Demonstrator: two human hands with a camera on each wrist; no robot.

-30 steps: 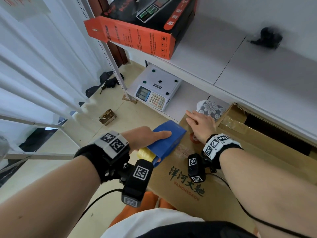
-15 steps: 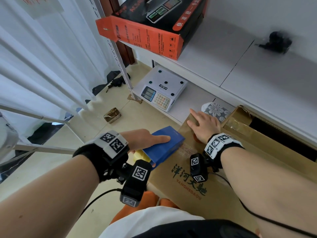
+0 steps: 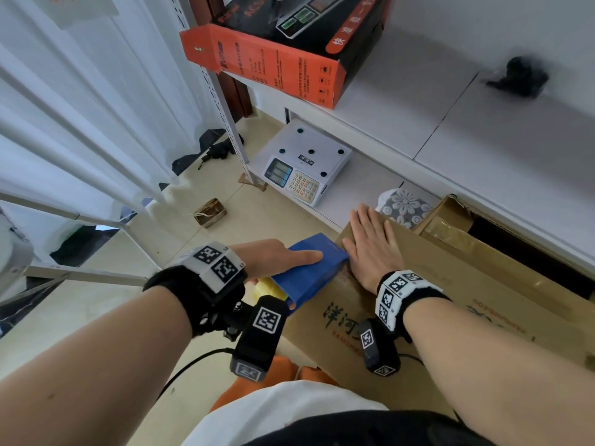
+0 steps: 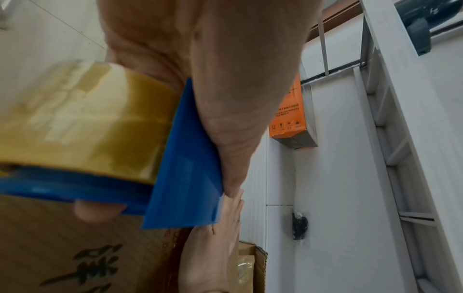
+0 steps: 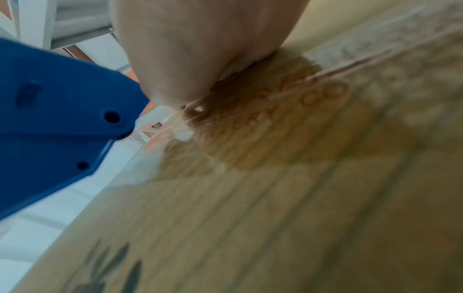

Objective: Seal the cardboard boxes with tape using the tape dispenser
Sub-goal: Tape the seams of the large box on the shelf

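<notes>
A brown cardboard box (image 3: 450, 310) with dark printed characters lies in front of me, its top flaps closed. My left hand (image 3: 277, 257) grips a blue tape dispenser (image 3: 307, 268) loaded with a yellowish tape roll (image 4: 82, 126), held at the box's near left edge. The left wrist view shows the thumb (image 4: 97, 212) under the dispenser (image 4: 185, 164) and the palm over it. My right hand (image 3: 370, 246) lies flat, fingers straight, pressing the box top near its far left corner, just right of the dispenser (image 5: 57, 123). The box surface (image 5: 275, 198) looks blurred there.
A white shelf unit (image 3: 483, 123) stands behind the box. An electronic scale (image 3: 306, 169) sits on its low shelf; an orange and black carton (image 3: 277, 53) lies above. A second open box (image 3: 457, 220) is behind. White curtains (image 3: 80, 107) hang at left.
My right hand slid further along the box top toward its far corner, fingers spreading flat. The dispenser in my left hand shifted slightly toward the box edge.
</notes>
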